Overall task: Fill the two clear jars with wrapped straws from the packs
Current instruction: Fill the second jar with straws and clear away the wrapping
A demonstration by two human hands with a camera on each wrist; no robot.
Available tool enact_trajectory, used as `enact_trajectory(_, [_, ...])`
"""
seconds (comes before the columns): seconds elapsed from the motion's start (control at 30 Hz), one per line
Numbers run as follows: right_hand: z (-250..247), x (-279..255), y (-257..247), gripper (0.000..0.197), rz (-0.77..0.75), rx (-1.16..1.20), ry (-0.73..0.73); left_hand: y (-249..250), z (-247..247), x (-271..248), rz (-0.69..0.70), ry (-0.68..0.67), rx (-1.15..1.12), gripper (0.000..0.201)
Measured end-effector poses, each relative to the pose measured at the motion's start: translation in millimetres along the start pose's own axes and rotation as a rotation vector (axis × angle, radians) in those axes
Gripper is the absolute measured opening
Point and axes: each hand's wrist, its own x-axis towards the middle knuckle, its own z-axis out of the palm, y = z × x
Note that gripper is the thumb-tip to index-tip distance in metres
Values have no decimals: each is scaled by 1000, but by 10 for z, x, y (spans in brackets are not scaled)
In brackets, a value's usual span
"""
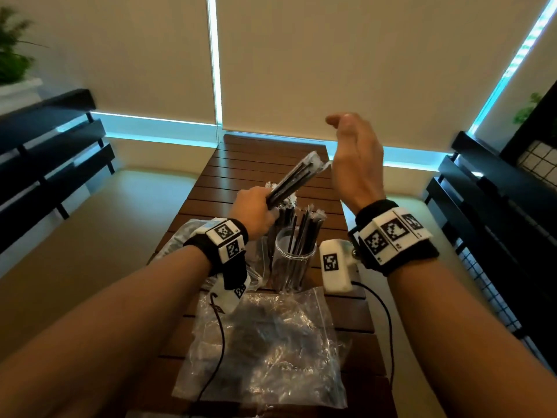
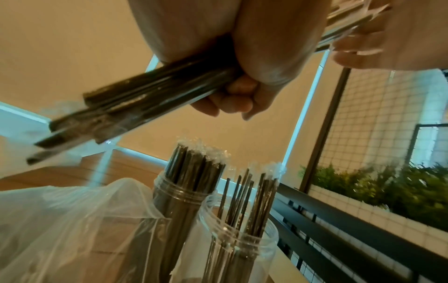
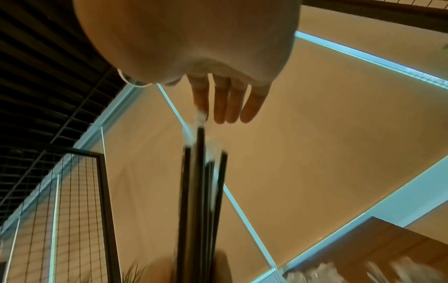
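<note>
Above the slatted table (image 1: 256, 164), left hand (image 1: 256, 212) grips one bundle of wrapped straws (image 1: 298, 179), tilted. Right hand (image 1: 355, 164) raised, fingers straight, at the bundle's tip. Two jars (image 2: 242, 249) below, both holding straws; two plastic bags (image 1: 265, 345) beside them.

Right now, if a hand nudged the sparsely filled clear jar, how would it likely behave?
The half-full jar would probably slide or tip easily: it looks like thin clear plastic. Its tall wrapped straws lean outward, likely shifting weight sideways. The fuller jar close beside it may stop it.
</note>
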Motion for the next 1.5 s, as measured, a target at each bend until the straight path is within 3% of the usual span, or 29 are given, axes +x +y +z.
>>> enact_trajectory(0.07, [150,-91,27,42,30,-59,-154,107,43,1,89,-8,8,32])
enact_trajectory(0.13, [265,-202,60,42,15,-81,-206,191,80,0,159,-11,-12,24])
enact_trajectory(0.2, [312,-255,151,35,29,39,-152,197,89,-3,159,0,-45,19])
enact_trajectory(0.3, [297,-305,288,53,138,202,-157,167,71,22,98,29,-126,23])
enact_trajectory(0.33, [317,-334,319,53,171,214,-192,189,68,35,100,29,-132,17])
enact_trajectory(0.37, [346,-365,328,45,188,209,-206,226,70,52,134,30,-121,8])
enact_trajectory(0.43, [399,-373,329,23,170,166,-138,294,100,83,186,13,-76,10])
enact_trajectory(0.5, [399,-321,337,22,111,91,-49,297,141,98,171,-12,-66,5])
enact_trajectory(0.63, [238,-156,386,25,51,-118,47,-17,272,139,44,-131,43,56])
enact_trajectory(0.67, [201,-112,411,25,68,-152,62,-105,295,115,7,-184,112,61])
enact_trajectory(0.8, [178,-77,569,30,138,-263,48,-295,421,-68,50,-435,341,45])
enact_trajectory(0.87, [241,-149,654,28,177,-259,11,-308,473,-135,77,-490,384,36])
enact_trajectory(1.03, [475,-474,982,20,279,-309,-85,-314,558,-147,127,-449,358,25])
enact_trajectory(1.17, [533,-672,1161,29,312,-407,-150,-330,570,-149,163,-431,371,26])
enact_trajectory(1.33, [469,-541,1118,63,193,-550,-42,-346,578,-139,227,-422,419,27])
enact_trajectory(1.4, [506,-482,1114,62,55,-618,-45,-352,596,-130,244,-428,461,28])
enact_trajectory(1.5, [595,-507,1152,47,-74,-700,-232,-356,597,-127,250,-436,501,28])
